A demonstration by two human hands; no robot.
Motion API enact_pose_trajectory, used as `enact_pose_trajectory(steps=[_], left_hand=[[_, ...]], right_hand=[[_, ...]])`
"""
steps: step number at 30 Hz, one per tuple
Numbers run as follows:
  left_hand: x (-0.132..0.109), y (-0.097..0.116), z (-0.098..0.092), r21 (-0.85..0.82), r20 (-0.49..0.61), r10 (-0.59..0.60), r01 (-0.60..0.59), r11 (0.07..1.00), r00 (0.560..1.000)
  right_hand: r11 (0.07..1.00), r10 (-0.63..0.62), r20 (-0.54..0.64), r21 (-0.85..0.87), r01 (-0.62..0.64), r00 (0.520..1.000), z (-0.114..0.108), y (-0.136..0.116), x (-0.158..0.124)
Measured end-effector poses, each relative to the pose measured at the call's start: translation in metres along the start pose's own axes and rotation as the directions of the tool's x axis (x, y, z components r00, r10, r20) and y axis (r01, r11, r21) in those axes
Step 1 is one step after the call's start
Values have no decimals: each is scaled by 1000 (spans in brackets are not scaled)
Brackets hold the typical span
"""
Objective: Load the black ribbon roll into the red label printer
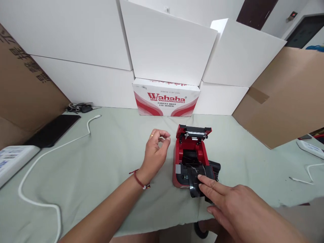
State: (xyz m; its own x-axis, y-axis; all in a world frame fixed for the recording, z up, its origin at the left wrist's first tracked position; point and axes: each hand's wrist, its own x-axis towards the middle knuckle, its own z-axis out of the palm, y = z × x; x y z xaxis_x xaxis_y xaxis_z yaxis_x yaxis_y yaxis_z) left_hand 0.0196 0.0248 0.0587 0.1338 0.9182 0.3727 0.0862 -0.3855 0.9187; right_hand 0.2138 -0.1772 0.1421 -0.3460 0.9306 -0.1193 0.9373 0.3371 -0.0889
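left hand (158, 146): raised just left of the red printer, curled narrow, thumb tip close to the bent fingers; cannot tell whether they meet or pinch something thin.
left wrist: a red string bracelet (138, 179) around it; a ring (151, 135) on one finger of that hand.
right hand (233, 199): palm down, two fingers stretched out with their tips on the black strip, thumb lower and apart; not closed around anything.
black strip (194, 185): under the right fingertips, lying over the printer's front part, its end hanging past the front edge.
red printer (176, 155): between the hands, right of the left hand and beyond the right fingertips, the hollow inside exposed.
lid (194, 130): tipped up at the printer's back, beyond both hands.
black item (215, 166): beside the printer, just beyond the right hand; too hidden to tell what it is.
water box (167, 99): beyond the left hand, printed side facing the hands.
white cable (37, 158): well left of the left hand, curving over the pale cloth (113, 135).
keys (84, 108): far off, beyond and left of the left hand.
cardboard (280, 98): upright, beyond and right of the right hand.
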Motion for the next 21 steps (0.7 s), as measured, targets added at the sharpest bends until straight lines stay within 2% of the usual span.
enact_pose_trajectory(steps=[3, 8, 10, 12, 13, 16, 18, 21], left_hand=[[17, 19, 2, 21, 88, 152, -155, 988, 984], [28, 33, 10, -59, 295, 82, -67, 996, 952], [21, 32, 9, -69, 312, 106, -89, 994, 944], [8, 26, 3, -63, 318, 184, -173, 983, 930], [0, 22, -1, -59, 337, 242, -236, 970, 910], [-23, 8, -13, -88, 419, 418, -422, 902, 806], [-33, 1, -20, -62, 450, 438, -462, 884, 778], [-41, -4, -24, 41, 463, 429, -502, 864, 776]], right_hand=[[999, -41, 28, -4, 41, 999, 1, 1, 2], [998, -61, 32, 11, 61, 998, 4, 1, 0], [998, -50, 41, 34, 49, 998, 6, 0, -4], [997, -36, 53, 66, 32, 998, 7, -1, -7], [997, -26, 60, 80, 22, 998, 8, -1, -7], [994, 4, 74, 106, -12, 997, 7, -1, -6], [994, 5, 71, 113, -13, 997, 6, 0, -4], [993, -16, 53, 115, 10, 998, 4, 1, -1]])
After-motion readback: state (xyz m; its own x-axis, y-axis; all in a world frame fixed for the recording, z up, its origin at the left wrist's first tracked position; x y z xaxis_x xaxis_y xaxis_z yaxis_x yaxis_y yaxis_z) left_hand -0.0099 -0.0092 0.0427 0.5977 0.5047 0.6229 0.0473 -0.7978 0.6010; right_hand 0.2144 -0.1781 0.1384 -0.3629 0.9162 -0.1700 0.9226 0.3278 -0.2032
